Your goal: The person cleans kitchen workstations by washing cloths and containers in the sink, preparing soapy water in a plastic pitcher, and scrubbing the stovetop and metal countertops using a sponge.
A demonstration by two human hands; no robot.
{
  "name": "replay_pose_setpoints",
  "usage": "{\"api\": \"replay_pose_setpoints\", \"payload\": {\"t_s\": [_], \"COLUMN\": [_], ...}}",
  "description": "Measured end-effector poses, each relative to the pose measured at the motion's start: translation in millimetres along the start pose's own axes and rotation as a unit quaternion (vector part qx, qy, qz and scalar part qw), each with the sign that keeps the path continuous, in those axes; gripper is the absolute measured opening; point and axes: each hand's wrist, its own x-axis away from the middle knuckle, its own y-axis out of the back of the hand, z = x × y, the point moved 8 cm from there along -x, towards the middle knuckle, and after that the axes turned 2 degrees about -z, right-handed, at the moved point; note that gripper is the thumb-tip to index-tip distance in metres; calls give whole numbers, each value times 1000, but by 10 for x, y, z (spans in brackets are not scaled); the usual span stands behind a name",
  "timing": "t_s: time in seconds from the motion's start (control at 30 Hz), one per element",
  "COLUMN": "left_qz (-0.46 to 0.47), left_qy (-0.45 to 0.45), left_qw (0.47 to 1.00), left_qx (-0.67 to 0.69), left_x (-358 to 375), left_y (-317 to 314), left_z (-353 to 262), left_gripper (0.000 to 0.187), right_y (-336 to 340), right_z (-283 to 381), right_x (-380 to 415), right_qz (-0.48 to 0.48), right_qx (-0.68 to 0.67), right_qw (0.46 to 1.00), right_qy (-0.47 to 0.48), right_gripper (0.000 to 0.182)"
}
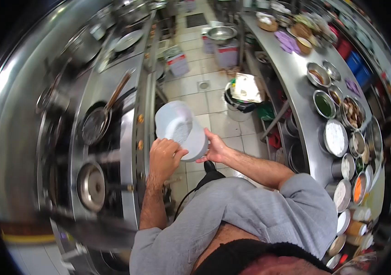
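A whitish plastic container [170,120] with a pinched waist is held in front of me over the floor, its open top facing up toward me. My left hand [164,156] is closed at its near left rim, fingers curled and thumb pointing right. On the other side, my right hand [216,147] grips the container's right wall, thumb on the outside and fingers partly hidden beneath. A textured grey patch shows inside the container, blurred.
To my left is a stove with a frying pan [92,185] and a wooden-handled strainer [97,124]. A steel counter [292,75] on my right carries several bowls of food, including a green sauce [324,104]. Ahead, a bin [239,103] and boxes [177,62] stand on the tiled floor.
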Motion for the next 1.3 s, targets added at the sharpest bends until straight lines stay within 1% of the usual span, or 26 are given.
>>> {"api": "replay_pose_setpoints", "payload": {"t_s": [0.03, 0.07, 0.13, 0.23, 0.33, 0.4, 0.47, 0.5, 0.57, 0.67, 0.73, 0.83, 0.9, 0.97, 1.03, 1.1, 1.13, 1.17, 1.23, 1.27, 1.3], "left_qz": [2, -6, 8, 20, 25, 8, 12, 8, 9, -14, -28, -64, -95, -107, -135, -195, -214, -216, -257, -258, -263], "left_qy": [11, 6, -5, -13, 0, -30, -16, -22, 16, 69, 113, 174, 208, 269, 288, 331, 338, 340, 399, 405, 402], "left_qw": [1000, 1000, 1000, 1000, 1000, 999, 999, 998, 997, 994, 988, 973, 960, 935, 920, 893, 883, 882, 847, 845, 837], "left_qx": [-11, -7, 3, 17, 7, -19, -26, -51, -70, -79, -100, -140, -163, -202, -229, -235, -244, -246, -239, -236, -261], "left_x": [-135, -291, -614, -1073, -1544, -1818, -2085, -2216, -2460, -2818, -3010, -3251, -3367, -3425, -3455, -3406, -3384, -3368, -3276, -3276, -3315], "left_y": [-61, -132, -301, -470, -642, -728, -848, -884, -977, -1026, -991, -867, -752, -644, -560, -447, -414, -417, -357, -368, -355], "left_z": [163, 309, 589, 1047, 1496, 1731, 1985, 2092, 2404, 2791, 3010, 3407, 3652, 3922, 4182, 4504, 4654, 4807, 5175, 5297, 5414], "left_gripper": [21, 23, 23, 23, 24, 24, 23, 22, 21, 22, 21, 19, 18, 17, 17, 17, 17, 17, 16, 16, 15], "right_y": [-20, -11, -26, -94, -70, -121, -145, -213, -237, -514, -654, -1084, -1371, -1623, -1960, -2232, -2351, -2459, -2688, -2804, -2925], "right_z": [68, 234, 512, 1019, 1465, 1817, 2133, 2305, 2607, 3096, 3313, 3624, 3740, 3785, 3820, 3871, 3835, 3828, 3833, 3931, 3951], "right_x": [-203, -393, -718, -1110, -1609, -1897, -2123, -2237, -2592, -2975, -3282, -3653, -3973, -4319, -4542, -4881, -5091, -5217, -5492, -5503, -5685], "right_qz": [30, 20, -3, -12, -25, 12, -42, -28, -19, 26, 23, 65, 94, 124, 155, 155, 186, 188, 162, 106, 106], "right_qx": [4, -10, 13, 14, -1, 14, 5, 9, 20, 75, 107, 156, 184, 206, 224, 260, 261, 263, 302, 326, 332], "right_qw": [999, 1000, 1000, 1000, 999, 1000, 999, 1000, 999, 996, 992, 980, 971, 962, 952, 946, 939, 937, 931, 929, 927], "right_qy": [-21, -7, -15, -25, -27, 5, 8, 3, -29, -37, -65, -106, -121, -130, -139, -113, -127, -128, -124, -137, -138], "right_gripper": [63, 63, 64, 64, 63, 69, 72, 72, 69, 66, 64, 64, 67, 70, 70, 70, 70, 70, 65, 61, 61]}}
